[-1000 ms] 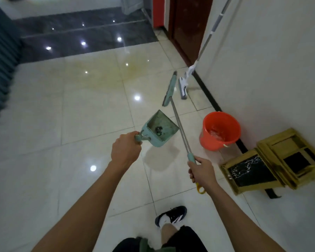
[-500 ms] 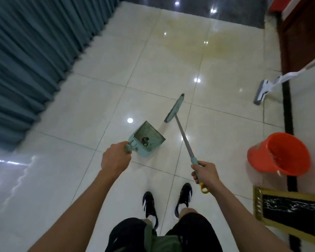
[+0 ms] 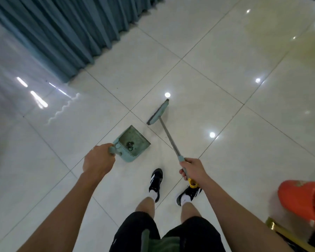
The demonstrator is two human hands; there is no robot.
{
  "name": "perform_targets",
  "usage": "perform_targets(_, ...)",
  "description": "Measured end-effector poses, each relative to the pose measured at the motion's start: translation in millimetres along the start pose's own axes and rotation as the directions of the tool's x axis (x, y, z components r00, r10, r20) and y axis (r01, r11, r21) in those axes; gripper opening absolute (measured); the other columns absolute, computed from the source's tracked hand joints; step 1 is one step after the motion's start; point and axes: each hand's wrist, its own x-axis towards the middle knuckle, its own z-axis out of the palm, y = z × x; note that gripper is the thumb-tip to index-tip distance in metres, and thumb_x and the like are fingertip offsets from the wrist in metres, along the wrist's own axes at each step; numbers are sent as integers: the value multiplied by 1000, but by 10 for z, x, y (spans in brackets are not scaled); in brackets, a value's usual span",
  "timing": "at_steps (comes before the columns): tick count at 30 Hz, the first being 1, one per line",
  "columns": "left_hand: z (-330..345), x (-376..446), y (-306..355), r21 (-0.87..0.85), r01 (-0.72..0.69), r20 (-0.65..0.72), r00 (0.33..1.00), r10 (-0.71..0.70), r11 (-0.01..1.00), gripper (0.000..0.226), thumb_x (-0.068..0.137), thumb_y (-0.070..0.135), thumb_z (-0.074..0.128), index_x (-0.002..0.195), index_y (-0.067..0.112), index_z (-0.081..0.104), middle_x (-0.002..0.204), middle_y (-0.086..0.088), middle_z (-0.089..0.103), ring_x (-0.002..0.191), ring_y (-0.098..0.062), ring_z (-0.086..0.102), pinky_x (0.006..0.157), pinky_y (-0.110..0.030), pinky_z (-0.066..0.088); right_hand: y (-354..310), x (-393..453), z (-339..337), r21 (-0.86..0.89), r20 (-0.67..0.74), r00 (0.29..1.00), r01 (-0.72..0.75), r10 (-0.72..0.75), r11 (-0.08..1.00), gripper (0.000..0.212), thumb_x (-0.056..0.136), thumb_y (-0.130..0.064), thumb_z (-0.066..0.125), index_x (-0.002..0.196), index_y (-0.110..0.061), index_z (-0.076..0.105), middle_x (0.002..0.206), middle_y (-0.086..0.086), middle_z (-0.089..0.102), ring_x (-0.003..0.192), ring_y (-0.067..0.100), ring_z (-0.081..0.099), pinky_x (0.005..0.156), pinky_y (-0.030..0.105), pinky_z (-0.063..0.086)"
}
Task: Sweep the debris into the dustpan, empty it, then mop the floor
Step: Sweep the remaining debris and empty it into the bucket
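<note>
Two fists working: left hand [image 3: 98, 161] curls tight round the dustpan [image 3: 133, 144] stub handle, pan held off the floor w/ dark debris [image 3: 130, 144] sitting at the back. Right hand [image 3: 194, 170] wraps the broom [image 3: 168, 135] grip, head out front over the tiles. Both look light, stiff plastic; keep pan level or bits slide out. Orange bucket [image 3: 304, 199] sits far right.

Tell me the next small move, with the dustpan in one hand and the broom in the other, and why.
Probably carry the dustpan level to wherever it gets emptied. The left hand grips its handle, dark debris already lies in the pan, and the right hand holds the broom idle.
</note>
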Motion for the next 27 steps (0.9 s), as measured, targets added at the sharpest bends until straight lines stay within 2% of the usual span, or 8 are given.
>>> perform_targets(3,8,-77,-242,-13,80,15,997,-80,997,15,94,23,55,90,34,63,72,6,58,66,-21,59,60,-30,46,-28,83,161,-80,66,998,-3,8,997,19,96,-12,60,111,-5,68,65,16,63,48,17,51,44,27,43)
perform_targets(7,70,-217,-610,-46,171,20,985,-170,984,13,95,24,57,95,33,67,72,4,61,65,-19,61,65,-33,55,-73,181,336,-174,134,991,-6,30,985,18,97,-11,60,114,-8,65,67,16,63,48,17,51,44,27,43)
perform_targets(11,142,-356,-916,-81,238,27,971,-236,968,13,97,25,56,91,30,67,71,3,62,63,-18,60,66,-34,56,-94,271,588,-286,207,977,18,43,958,13,97,-14,62,106,-8,68,64,14,63,46,17,50,45,27,43)
perform_targets(15,203,-391,-1075,-99,268,54,963,-263,958,13,97,24,57,90,29,68,69,3,62,62,-17,61,66,-36,59,-186,358,912,-381,238,970,37,59,924,16,96,-13,62,111,-9,67,66,14,67,44,17,51,43,25,43)
perform_targets(17,208,-370,-1102,-95,268,68,963,-262,959,13,97,24,58,90,30,67,70,4,61,62,-17,61,66,-35,58,-244,385,1044,-421,240,969,51,57,906,15,96,-15,61,107,-6,67,68,17,68,43,17,50,43,25,43)
perform_targets(21,189,-311,-1034,-95,254,70,966,-249,962,10,96,25,59,92,32,65,72,5,58,67,-21,59,63,-32,49,-333,375,1095,-475,208,978,82,21,876,13,96,-14,58,107,-20,61,74,20,68,45,18,50,42,24,43)
perform_targets(23,182,-274,-946,-99,242,76,969,-235,965,11,95,23,60,91,33,63,71,6,54,68,-21,57,62,-32,44,-346,376,1009,-510,191,981,92,8,855,11,97,-11,55,105,-17,60,74,20,67,45,19,49,41,24,43)
perform_targets(27,200,-182,-702,-100,179,79,982,-172,979,13,95,21,59,91,33,62,70,8,53,66,-19,55,62,-32,42,-254,340,643,-505,107,994,24,35,863,15,99,-13,54,109,-7,63,71,19,67,44,20,47,43,26,44)
